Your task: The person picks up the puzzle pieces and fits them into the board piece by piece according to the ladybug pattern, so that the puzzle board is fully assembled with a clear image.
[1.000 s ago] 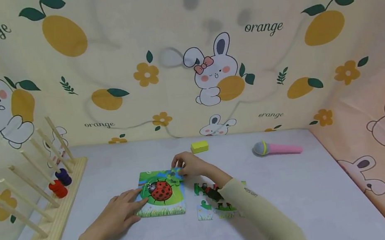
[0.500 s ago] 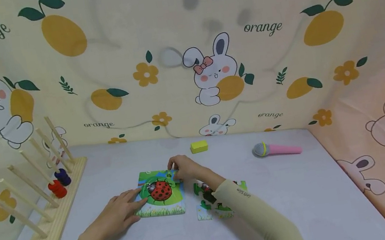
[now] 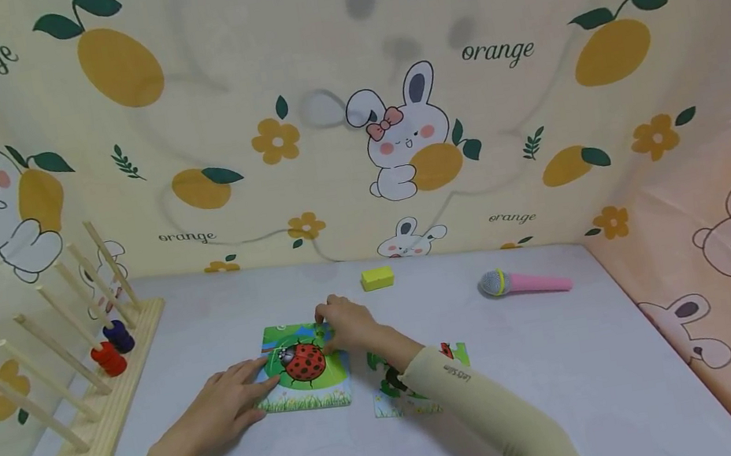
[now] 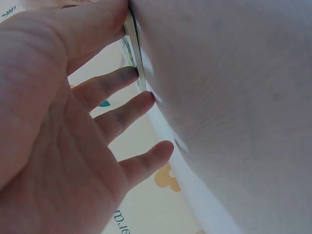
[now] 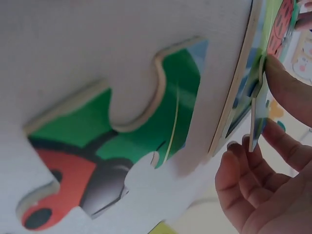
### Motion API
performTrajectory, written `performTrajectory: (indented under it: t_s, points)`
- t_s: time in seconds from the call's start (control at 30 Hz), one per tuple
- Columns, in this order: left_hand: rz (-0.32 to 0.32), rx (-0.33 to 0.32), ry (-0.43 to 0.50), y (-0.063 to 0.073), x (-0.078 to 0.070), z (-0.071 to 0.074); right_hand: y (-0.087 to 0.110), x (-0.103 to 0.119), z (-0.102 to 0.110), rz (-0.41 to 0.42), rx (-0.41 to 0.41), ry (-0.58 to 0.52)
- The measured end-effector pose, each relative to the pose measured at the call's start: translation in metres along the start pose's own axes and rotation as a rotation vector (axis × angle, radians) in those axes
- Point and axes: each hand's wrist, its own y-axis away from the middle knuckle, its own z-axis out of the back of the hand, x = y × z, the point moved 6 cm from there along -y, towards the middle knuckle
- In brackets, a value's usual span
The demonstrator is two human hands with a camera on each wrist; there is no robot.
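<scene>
A ladybug puzzle board (image 3: 314,400) lies flat on the table. My left hand (image 3: 224,400) rests at its left edge, fingers extended; in the left wrist view those fingers (image 4: 127,109) are spread along the board's side. Over the upper right corner of the board is my right hand (image 3: 352,324). From the right wrist view, it pinches a thin wooden puzzle piece (image 5: 260,117) between thumb and fingers, tilted against the board. Loose puzzle pieces (image 3: 458,352) lie right of the board, partly hidden under my right forearm. One loose green-and-red piece (image 5: 146,124) shows large in the right wrist view.
On the left stands a wooden peg rack (image 3: 99,429) with red rings (image 3: 109,359) and dark blue rings (image 3: 118,336). A yellow block (image 3: 377,279) sits behind my right hand. Further right lies a pink toy microphone (image 3: 525,282). A patterned cloth backdrop rises behind the table.
My right hand has shifted slightly left over the board's upper right corner with the puzzle piece, and its forearm uncovers a bit more of the loose pieces' right side. The left hand stays put.
</scene>
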Motion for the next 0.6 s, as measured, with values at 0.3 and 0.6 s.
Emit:
performTrajectory:
  t_s: [0.3, 0.6]
  points:
    - [-0.005, -0.001, 0.005, -0.0002, 0.0002, 0.0002, 0.0013, -0.0019, -0.0028, -0.004, -0.022, -0.007]
    - [-0.013, -0.004, -0.005, -0.0003, 0.0013, -0.0016, 0.0024, -0.0022, -0.0027, -0.002, -0.028, 0.014]
